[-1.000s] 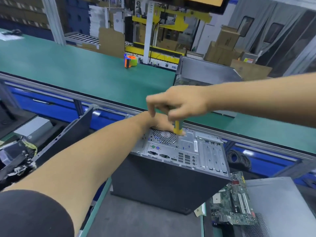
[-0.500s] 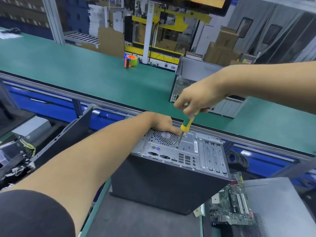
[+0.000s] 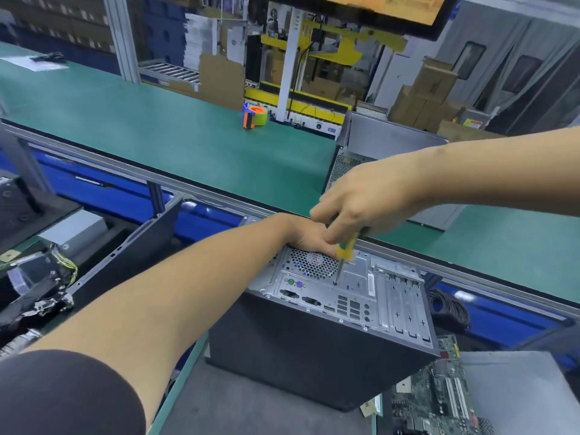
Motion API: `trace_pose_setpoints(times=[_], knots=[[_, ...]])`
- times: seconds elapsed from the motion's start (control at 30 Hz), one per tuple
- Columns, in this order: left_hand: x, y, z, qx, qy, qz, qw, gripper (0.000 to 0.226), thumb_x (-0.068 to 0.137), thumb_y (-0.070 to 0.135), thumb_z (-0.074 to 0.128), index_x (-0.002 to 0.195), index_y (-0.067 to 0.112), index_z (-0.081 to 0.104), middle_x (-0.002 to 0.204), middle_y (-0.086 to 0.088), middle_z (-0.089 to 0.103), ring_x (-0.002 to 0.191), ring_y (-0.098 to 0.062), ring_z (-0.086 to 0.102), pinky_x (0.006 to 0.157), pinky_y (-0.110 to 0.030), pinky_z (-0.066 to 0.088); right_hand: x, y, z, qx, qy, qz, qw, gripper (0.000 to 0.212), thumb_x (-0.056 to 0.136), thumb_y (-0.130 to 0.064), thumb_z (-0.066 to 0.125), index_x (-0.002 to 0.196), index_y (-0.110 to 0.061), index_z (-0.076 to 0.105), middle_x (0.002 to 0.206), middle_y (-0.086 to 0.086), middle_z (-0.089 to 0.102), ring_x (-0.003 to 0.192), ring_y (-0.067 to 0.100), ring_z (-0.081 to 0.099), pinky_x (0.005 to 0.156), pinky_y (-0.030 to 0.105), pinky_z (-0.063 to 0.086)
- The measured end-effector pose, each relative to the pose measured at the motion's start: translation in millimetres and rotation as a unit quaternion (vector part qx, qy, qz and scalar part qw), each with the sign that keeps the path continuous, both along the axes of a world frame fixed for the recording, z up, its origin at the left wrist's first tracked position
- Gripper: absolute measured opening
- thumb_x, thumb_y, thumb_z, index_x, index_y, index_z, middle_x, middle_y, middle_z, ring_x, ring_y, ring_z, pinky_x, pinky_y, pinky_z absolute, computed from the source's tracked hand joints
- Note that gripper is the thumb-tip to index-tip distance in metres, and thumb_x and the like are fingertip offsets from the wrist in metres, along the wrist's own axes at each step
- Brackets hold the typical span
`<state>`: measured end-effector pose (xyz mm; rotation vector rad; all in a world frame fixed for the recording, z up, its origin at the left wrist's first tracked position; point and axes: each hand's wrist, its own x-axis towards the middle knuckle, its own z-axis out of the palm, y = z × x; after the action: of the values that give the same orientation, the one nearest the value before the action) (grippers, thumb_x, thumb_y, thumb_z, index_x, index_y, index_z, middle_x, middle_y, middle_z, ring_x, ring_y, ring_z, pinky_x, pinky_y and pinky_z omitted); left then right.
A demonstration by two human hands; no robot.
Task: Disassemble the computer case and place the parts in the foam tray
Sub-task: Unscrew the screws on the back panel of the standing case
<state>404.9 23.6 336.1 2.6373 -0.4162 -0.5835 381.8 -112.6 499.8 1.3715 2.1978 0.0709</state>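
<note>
A motherboard (image 3: 439,400) lies nearest, at the right. The case (image 3: 320,334) stands on the bench (image 3: 219,406), rear panel up. The left hand (image 3: 309,237) rests on its far edge; I cannot tell how its fingers lie. The right hand (image 3: 364,199) pinches a screwdriver (image 3: 343,257), tip on the panel. Farther, a tape roll (image 3: 255,116) sits on the green belt (image 3: 157,127).

Pretty bright, even indoor light, soft shadows, wide-angle bending at the edges, right hand (image 3: 364,199) motion-blurred.

Factory assembly line: green conveyor belt (image 3: 175,133) (cardboard boxes (image 3: 430,89) behind).
</note>
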Motion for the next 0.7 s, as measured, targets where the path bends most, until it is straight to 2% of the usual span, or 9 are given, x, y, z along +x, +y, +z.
trace_pose_setpoints(times=[0.07, 0.17, 0.33, 0.4, 0.43, 0.5, 0.53, 0.57, 0.7], knots=[[3.6, -5.3, -5.0, 0.021, 0.004, 0.001, 1.000, 0.082, 0.094, 0.072, 0.048, 0.141, 0.005, 0.054, 0.145, -0.011, 0.052, 0.127, -0.024, 0.050, 0.096, -0.028, 0.035, -3.7, -7.3, -0.2, 0.001, 0.073, -0.141, 0.987, 0.023, 0.071, -0.012, 0.072, 0.078, -0.021, 0.052, 0.079, -0.008, 0.038, 0.065, 0.012, 0.044, 0.051, 0.022, 0.033], [6.6, -12.1, -8.4, 0.034, 0.008, 0.005, 0.999, 0.080, 0.087, 0.082, 0.048, 0.108, 0.006, 0.058, 0.117, -0.006, 0.059, 0.103, -0.025, 0.055, 0.108, -0.046, 0.043, -11.7, -14.2, -6.7, 0.058, 0.222, -0.336, 0.914, 0.008, 0.075, -0.021, 0.062, 0.082, -0.019, 0.060, 0.076, -0.011, 0.054, 0.071, 0.005, 0.052, 0.061, 0.017, 0.038], [9.2, -11.1, -6.9, 0.041, 0.012, 0.004, 0.999, 0.092, 0.080, 0.090, 0.046, 0.094, 0.001, 0.066, 0.073, 0.007, 0.047, 0.062, -0.021, 0.051, 0.070, -0.036, 0.043, -9.3, -18.9, -7.4, 0.139, 0.281, -0.590, 0.744, 0.008, 0.092, -0.015, 0.058, 0.086, -0.010, 0.061, 0.084, 0.012, 0.067, 0.068, 0.022, 0.065, 0.060, 0.039, 0.055], [12.6, -10.5, -9.1, 0.050, 0.014, 0.001, 0.999, 0.089, 0.077, 0.093, 0.046, 0.096, 0.007, 0.059, 0.111, 0.010, 0.039, 0.079, -0.023, 0.061, 0.082, -0.035, 0.048, -9.8, -22.3, -3.7, 0.098, 0.265, -0.645, 0.709, 0.017, 0.094, -0.022, 0.056, 0.087, -0.007, 0.061, 0.086, 0.020, 0.067, 0.069, 0.037, 0.068, 0.061, 0.044, 0.056], [12.3, -9.8, -10.0, 0.053, 0.012, -0.001, 0.999, 0.089, 0.076, 0.093, 0.045, 0.098, 0.008, 0.057, 0.112, 0.002, 0.050, 0.090, -0.020, 0.059, 0.088, -0.034, 0.046, -11.2, -22.5, -1.9, 0.063, 0.228, -0.654, 0.719, 0.023, 0.094, -0.028, 0.053, 0.084, -0.009, 0.061, 0.077, 0.017, 0.069, 0.061, 0.032, 0.067, 0.060, 0.041, 0.053], [13.8, -8.7, -13.4, 0.045, 0.010, -0.003, 0.999, 0.091, 0.074, 0.094, 0.046, 0.097, 0.006, 0.056, 0.113, -0.003, 0.051, 0.077, -0.028, 0.059, 0.081, -0.038, 0.049, -17.4, -17.8, 2.9, -0.021, 0.107, -0.639, 0.762, 0.034, 0.096, -0.038, 0.046, 0.080, -0.012, 0.063, 0.060, 0.007, 0.070, 0.054, 0.021, 0.059, 0.061, 0.033, 0.049], [15.1, -8.8, -15.0, 0.038, 0.012, 0.000, 0.999, 0.093, 0.075, 0.093, 0.046, 0.096, 0.004, 0.057, 0.089, 0.018, 0.031, 0.063, -0.026, 0.054, 0.070, -0.039, 0.046, -18.6, -14.3, 4.7, -0.049, 0.059, -0.619, 0.782, 0.037, 0.096, -0.039, 0.044, 0.079, -0.012, 0.063, 0.057, 0.006, 0.070, 0.055, 0.019, 0.057, 0.063, 0.033, 0.048], [15.9, -8.9, -15.0, 0.035, 0.012, 0.004, 0.999, 0.093, 0.076, 0.092, 0.047, 0.093, 0.002, 0.058, 0.065, -0.004, 0.051, 0.057, -0.020, 0.046, 0.063, -0.037, 0.040, -18.8, -11.1, 7.0, -0.066, 0.037, -0.599, 0.797, 0.036, 0.097, -0.037, 0.045, 0.076, -0.013, 0.062, 0.057, 0.006, 0.069, 0.056, 0.020, 0.055, 0.063, 0.033, 0.047], [15.0, -9.2, -16.5, 0.028, 0.004, 0.010, 1.000, 0.079, 0.082, 0.087, 0.049, 0.079, 0.009, 0.066, 0.067, 0.006, 0.050, 0.060, -0.014, 0.045, 0.064, -0.034, 0.039, -15.4, -10.1, 9.1, -0.056, 0.023, -0.440, 0.896, 0.027, 0.094, -0.026, 0.052, 0.069, -0.017, 0.046, 0.060, 0.006, 0.053, 0.055, 0.014, 0.038, 0.054, 0.027, 0.033]])
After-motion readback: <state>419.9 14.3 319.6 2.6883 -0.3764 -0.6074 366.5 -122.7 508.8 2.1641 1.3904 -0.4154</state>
